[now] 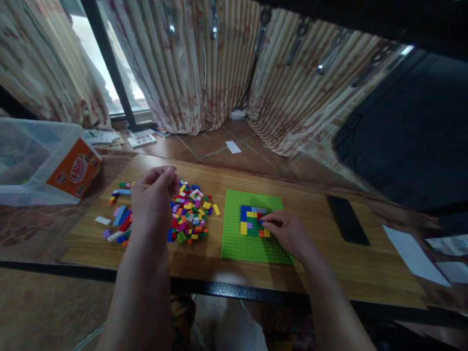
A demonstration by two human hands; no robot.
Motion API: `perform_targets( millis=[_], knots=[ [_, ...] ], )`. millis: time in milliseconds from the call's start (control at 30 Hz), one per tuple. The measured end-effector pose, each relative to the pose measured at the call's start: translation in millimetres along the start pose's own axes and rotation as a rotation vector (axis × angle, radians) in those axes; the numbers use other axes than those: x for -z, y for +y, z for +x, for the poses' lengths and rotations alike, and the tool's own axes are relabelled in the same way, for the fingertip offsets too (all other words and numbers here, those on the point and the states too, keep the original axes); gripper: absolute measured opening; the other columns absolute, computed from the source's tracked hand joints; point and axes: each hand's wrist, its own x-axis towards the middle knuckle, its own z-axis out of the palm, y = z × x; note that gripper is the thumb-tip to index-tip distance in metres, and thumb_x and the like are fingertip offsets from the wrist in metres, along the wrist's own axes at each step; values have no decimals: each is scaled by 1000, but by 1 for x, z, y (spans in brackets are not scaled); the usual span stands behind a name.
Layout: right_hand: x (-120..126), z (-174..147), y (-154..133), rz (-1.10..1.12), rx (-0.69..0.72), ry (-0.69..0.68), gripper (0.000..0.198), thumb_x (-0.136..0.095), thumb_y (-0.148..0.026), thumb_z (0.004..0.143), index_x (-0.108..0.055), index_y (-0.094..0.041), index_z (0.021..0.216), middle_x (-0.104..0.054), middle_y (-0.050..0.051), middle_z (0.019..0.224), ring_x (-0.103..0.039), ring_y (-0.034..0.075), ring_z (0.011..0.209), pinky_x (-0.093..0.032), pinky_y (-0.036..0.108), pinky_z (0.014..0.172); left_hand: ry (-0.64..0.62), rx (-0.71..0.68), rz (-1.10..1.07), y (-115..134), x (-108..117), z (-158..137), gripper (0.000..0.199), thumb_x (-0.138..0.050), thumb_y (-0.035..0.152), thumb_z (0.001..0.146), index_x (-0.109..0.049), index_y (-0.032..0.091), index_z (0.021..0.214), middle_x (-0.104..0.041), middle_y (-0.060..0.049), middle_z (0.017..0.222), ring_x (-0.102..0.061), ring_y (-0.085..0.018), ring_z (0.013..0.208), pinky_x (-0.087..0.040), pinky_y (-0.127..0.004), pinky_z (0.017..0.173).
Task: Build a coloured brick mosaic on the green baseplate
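Observation:
A green baseplate (234,243) lies on the wooden table, with a block of coloured toy bricks (252,225) built up near its middle. My right hand (288,233) reaches in from the right; its thumb and fingertips pinch a small blue brick (261,222) at the built part's right side. Over the left end of the table, my left hand (155,187) is raised with its fingers curled together. Whatever it may hold is hidden. A heap of loose toy bricks (188,212) spreads just right of that hand, and longer bricks (122,217) lie to its left, partly covered by the forearm.
A clear plastic box (36,161) with an orange label stands at the far left. To the right, a black phone (347,219) lies on the table (314,273), with a white sheet of paper (415,253) beyond it. Curtains (219,73) hang behind the tiled floor.

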Motion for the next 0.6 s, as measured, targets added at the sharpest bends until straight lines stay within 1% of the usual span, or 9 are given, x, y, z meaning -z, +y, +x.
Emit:
perform_targets(
  millis=[267,500,600],
  knots=[
    [-2,4,1,-3,-19,13,11,-64,-24,76,-75,-23,79,-71,3,84,-64,17,77,-48,33,75,-15,-10,25,-4,-3,1,10,-71,21,69,-63,16,64,-57,2,56,-47,-5,47,-34,-15,41],
    [-2,6,-1,19,-31,-14,11,-64,-22,74,-74,-23,77,-72,2,83,-65,17,77,-49,32,75,-18,16,49,-2,-5,-1,9,-68,19,71,-63,16,64,-57,2,57,-46,-5,46,-34,-16,42],
    [-1,5,0,45,-29,-15,12,-65,-23,73,-74,-23,80,-73,2,86,-65,17,79,-49,33,77,-7,15,43,-2,-5,-2,10,-69,19,70,-63,16,62,-57,1,57,-46,-5,47,-34,-16,42]
  ],
)
